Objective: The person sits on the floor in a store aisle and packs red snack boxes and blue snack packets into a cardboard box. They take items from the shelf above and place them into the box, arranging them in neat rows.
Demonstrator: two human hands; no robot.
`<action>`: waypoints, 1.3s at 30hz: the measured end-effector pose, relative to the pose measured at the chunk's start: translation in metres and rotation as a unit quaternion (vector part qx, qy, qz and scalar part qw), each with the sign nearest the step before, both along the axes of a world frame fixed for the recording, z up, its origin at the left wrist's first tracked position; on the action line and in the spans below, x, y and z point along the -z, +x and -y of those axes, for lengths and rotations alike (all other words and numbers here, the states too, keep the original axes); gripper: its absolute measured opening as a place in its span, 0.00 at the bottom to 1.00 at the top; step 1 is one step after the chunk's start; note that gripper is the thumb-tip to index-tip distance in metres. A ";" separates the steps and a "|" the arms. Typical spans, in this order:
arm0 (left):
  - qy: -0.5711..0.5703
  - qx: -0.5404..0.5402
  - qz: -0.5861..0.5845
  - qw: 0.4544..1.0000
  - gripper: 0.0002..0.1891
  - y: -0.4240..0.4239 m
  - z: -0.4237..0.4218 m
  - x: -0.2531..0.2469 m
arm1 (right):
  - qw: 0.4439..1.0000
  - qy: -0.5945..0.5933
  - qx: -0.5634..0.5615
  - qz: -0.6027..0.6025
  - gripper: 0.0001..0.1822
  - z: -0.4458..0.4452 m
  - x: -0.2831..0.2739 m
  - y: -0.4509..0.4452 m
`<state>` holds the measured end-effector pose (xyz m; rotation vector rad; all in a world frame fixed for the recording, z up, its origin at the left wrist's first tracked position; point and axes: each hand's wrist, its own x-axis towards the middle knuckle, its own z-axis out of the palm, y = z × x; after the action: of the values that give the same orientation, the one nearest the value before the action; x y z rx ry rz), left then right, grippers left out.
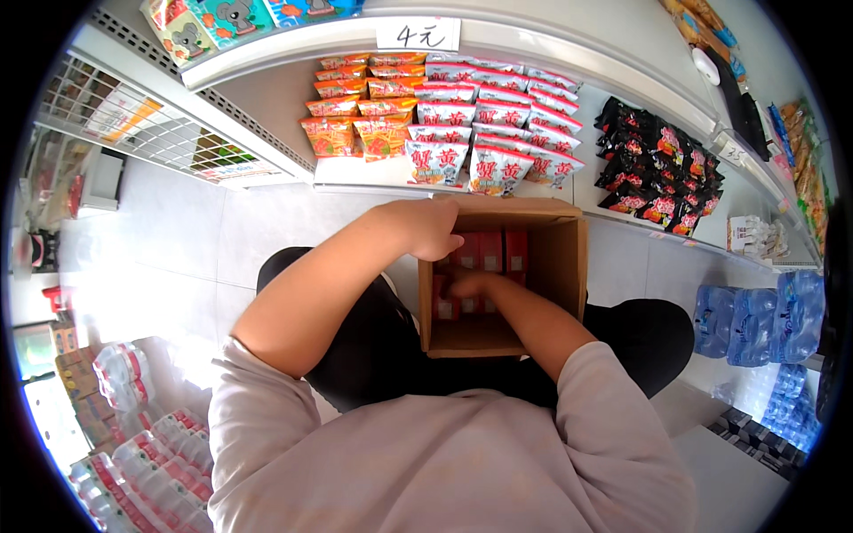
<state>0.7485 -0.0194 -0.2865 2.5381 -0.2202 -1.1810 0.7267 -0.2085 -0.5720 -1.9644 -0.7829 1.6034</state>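
Note:
An open cardboard box [570,266] stands between my knees. Its inside holds several red packets [490,250], some of them shaded by the walls. My left hand [433,230] grips the box's far left corner, thumb over the inner side and fingers toward the flap. Reaching down into the box, my right hand [470,283] is at the red packets on the left side. Its fingers are in shadow and partly hidden, so whether they hold a packet is unclear.
Just beyond the box, a low shelf [360,173] carries orange snack bags [383,136], white-and-red bags [500,166] and black bags [656,173]. An upper shelf edge [553,50] overhangs them. Shrink-wrapped blue bottles [753,326] stand at right, red-and-white bottle packs [146,460] at lower left.

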 end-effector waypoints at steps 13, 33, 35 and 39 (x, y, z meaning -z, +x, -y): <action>-0.019 -0.007 0.015 1.000 0.39 -0.006 -0.003 0.020 | 0.941 0.025 -0.196 0.273 0.18 -0.004 -0.323 0.079; -0.266 -0.153 0.585 0.751 0.07 0.023 -0.010 -0.038 | 0.754 0.428 0.182 0.463 0.57 -0.094 -0.433 0.315; -0.249 -0.135 0.584 0.761 0.07 0.020 -0.011 -0.041 | 0.769 0.433 0.190 0.430 0.56 -0.099 -0.432 0.322; -0.275 -0.106 0.587 0.754 0.08 0.017 -0.015 -0.040 | 0.774 0.470 0.197 0.376 0.57 -0.107 -0.432 0.317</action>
<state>0.7656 -0.0045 -0.2465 2.2539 -0.4495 0.6411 1.0442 -0.1018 -0.1405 -1.7156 -1.0642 0.0031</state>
